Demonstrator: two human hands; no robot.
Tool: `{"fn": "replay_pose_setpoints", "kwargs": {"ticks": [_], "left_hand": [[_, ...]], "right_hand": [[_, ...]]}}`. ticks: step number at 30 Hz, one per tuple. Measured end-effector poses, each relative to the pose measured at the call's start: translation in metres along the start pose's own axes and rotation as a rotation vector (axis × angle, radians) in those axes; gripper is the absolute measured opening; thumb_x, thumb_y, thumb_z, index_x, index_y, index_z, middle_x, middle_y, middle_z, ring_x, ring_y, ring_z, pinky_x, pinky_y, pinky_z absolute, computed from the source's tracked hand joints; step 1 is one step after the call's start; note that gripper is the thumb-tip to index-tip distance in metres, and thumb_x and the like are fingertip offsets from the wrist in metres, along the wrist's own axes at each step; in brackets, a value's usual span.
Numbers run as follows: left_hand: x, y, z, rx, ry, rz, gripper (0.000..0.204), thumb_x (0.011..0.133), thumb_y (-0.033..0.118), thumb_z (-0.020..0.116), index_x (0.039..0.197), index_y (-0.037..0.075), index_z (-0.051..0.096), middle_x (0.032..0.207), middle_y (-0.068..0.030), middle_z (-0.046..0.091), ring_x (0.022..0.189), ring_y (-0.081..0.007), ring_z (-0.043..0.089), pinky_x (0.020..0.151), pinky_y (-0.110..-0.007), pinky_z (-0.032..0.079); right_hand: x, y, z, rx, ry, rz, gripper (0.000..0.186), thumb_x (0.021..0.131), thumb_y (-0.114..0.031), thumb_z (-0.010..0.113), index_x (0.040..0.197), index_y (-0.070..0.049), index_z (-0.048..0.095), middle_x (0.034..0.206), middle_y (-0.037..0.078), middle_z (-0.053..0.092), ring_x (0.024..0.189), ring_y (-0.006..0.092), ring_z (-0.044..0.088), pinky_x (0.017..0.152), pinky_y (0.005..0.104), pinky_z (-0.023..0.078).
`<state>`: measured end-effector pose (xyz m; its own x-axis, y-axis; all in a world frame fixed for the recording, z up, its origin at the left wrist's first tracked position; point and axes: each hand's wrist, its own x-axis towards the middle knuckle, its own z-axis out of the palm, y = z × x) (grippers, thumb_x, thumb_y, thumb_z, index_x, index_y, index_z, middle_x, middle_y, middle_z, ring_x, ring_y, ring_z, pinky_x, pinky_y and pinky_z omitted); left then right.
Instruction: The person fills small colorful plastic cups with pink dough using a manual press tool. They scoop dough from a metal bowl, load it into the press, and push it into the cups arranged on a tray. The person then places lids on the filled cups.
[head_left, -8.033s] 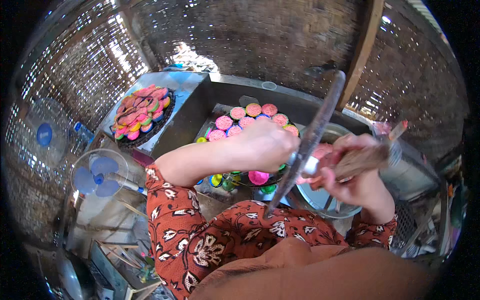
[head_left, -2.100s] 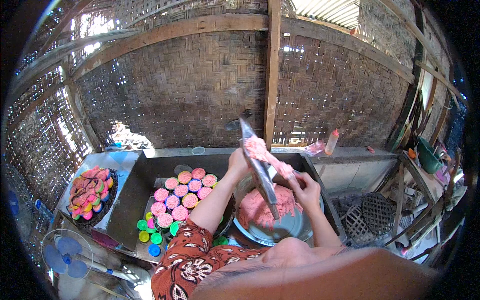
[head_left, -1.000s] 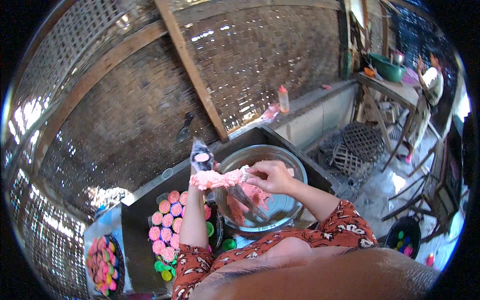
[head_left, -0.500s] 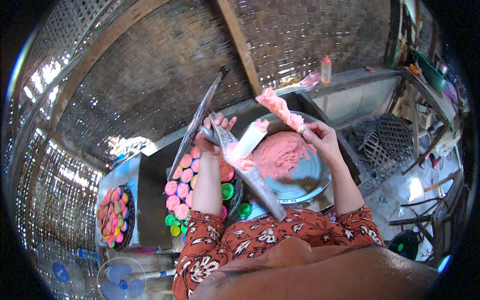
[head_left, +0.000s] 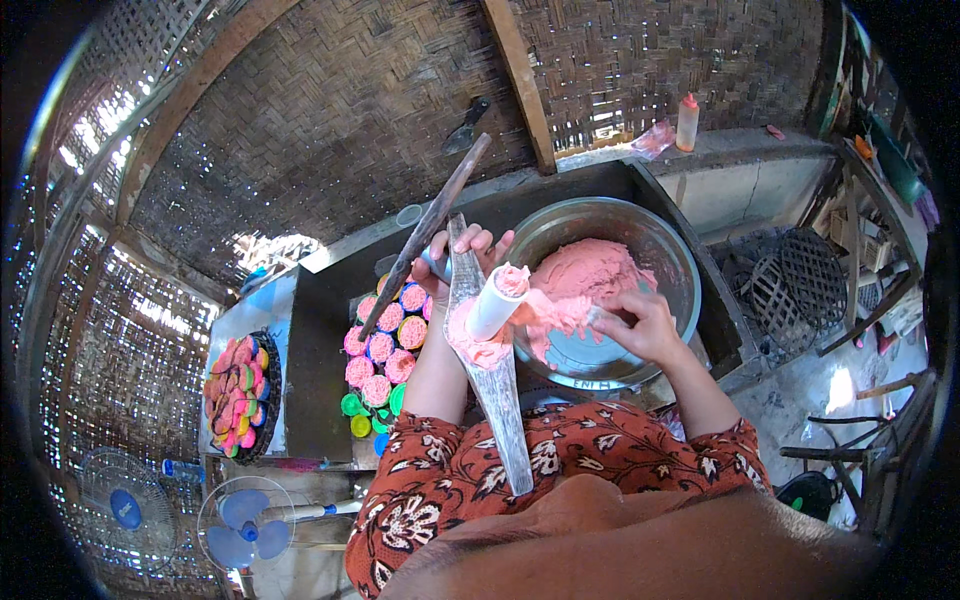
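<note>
My left hand [head_left: 470, 245] is closed on a two-part wooden press, at its far end. One part is a long wooden bar [head_left: 505, 420] with an upright white tube [head_left: 490, 310] through it, pink dough in its mouth and round its base. The other is a dark stick-like handle [head_left: 430, 230] tilted to the left. My right hand [head_left: 640, 325] pinches what seems to be a slim utensil coated in pink dough [head_left: 560, 315], just right of the tube; its shape is hidden. Beyond it, a large metal basin [head_left: 680, 260] holds a mound of pink dough [head_left: 595, 270].
Left of the press stand several colourful cups [head_left: 380, 347] filled with pink strands. A round tray of coloured cakes [head_left: 238, 395] sits further left, above fans [head_left: 245, 525]. A bottle [head_left: 687, 125] stands on the back ledge; woven racks [head_left: 810, 280] lie at right.
The dough-coated utensil has come down and left, from raised above the basin to beside the tube. The press has turned more upright, and its dark handle has swung to the right.
</note>
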<state>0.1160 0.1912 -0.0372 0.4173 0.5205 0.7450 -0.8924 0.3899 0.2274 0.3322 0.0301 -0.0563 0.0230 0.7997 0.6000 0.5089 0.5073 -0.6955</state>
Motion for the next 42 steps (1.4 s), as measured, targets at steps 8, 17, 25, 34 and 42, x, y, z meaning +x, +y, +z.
{"fn": "replay_pose_setpoints", "kwargs": {"ticks": [8,17,25,34,42], "left_hand": [[0.032,0.026,0.019,0.175,-0.009,-0.066,0.020,0.067,0.034,0.069,0.073,0.019,0.058,0.085,-0.0011,0.048,0.092,-0.0193,0.048,0.108,-0.051,0.018],[0.056,0.042,0.074,0.918,-0.100,0.047,0.021,0.063,0.014,0.070,0.074,0.011,0.052,0.089,-0.0054,0.041,0.085,-0.0203,0.048,0.082,-0.037,0.044],[0.048,0.003,0.101,1.346,-0.224,0.159,0.030,0.059,-0.006,0.071,0.073,0.011,0.052,0.092,-0.0035,0.045,0.086,-0.0169,0.047,0.079,-0.033,0.042],[0.016,-0.012,0.107,1.467,-0.176,-0.412,0.035,0.070,0.014,0.069,0.098,0.002,0.051,0.089,-0.0086,0.053,0.083,-0.0226,0.056,0.073,-0.039,0.051],[0.025,-0.038,0.110,2.098,-0.995,0.350,0.020,0.066,0.013,0.068,0.077,0.003,0.056,0.081,-0.0097,0.058,0.076,-0.0242,0.061,0.073,-0.033,0.051]], "right_hand": [[-0.041,-0.009,-0.001,0.190,-0.076,0.184,0.022,0.069,-0.010,0.074,0.086,0.000,0.063,0.072,0.005,0.060,0.065,0.0089,0.055,0.059,0.0241,0.043],[-0.041,0.011,0.000,0.494,0.098,0.440,0.015,0.079,-0.010,0.066,0.088,0.002,0.063,0.080,0.004,0.062,0.073,0.0080,0.057,0.070,0.0237,0.046],[-0.046,0.009,-0.003,0.511,0.111,0.547,0.016,0.081,-0.014,0.065,0.085,0.001,0.063,0.075,0.003,0.062,0.067,0.0072,0.056,0.063,0.0222,0.044],[-0.050,0.015,0.004,0.580,0.145,0.629,0.024,0.082,-0.024,0.064,0.087,-0.001,0.062,0.063,-0.001,0.059,0.045,0.0002,0.041,0.038,0.0171,0.027],[-0.058,0.004,0.015,0.680,0.164,0.663,0.020,0.082,-0.022,0.064,0.085,-0.002,0.061,0.058,-0.003,0.055,0.044,0.0014,0.039,0.038,0.0176,0.026]]}}
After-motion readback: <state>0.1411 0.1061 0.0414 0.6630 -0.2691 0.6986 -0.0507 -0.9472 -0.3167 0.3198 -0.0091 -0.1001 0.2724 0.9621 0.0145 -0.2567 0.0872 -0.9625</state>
